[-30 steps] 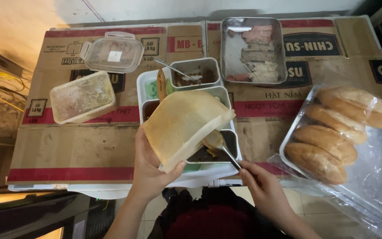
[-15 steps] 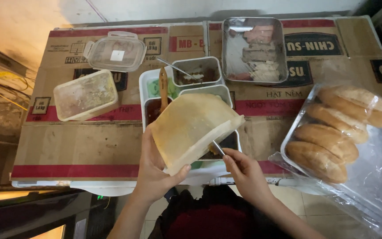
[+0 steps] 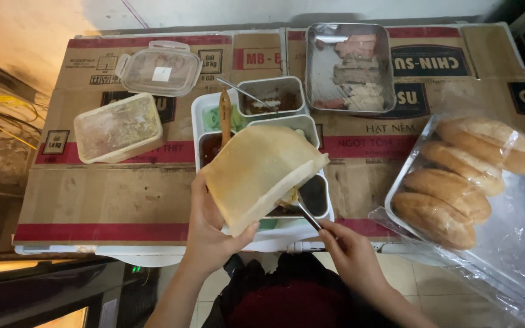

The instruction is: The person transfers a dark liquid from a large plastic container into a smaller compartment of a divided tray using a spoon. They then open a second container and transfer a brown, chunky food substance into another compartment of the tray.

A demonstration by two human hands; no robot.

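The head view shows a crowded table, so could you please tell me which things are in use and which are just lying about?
In use:
left hand holding the split bread loaf
right hand holding a metal utensil
dark sauce tub

Lying about:
lidded plastic box
loose clear lid
metal tray of sliced meats
bagged bread rolls

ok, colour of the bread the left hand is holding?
Pale golden tan; the bread in the left hand shows best in the head view.
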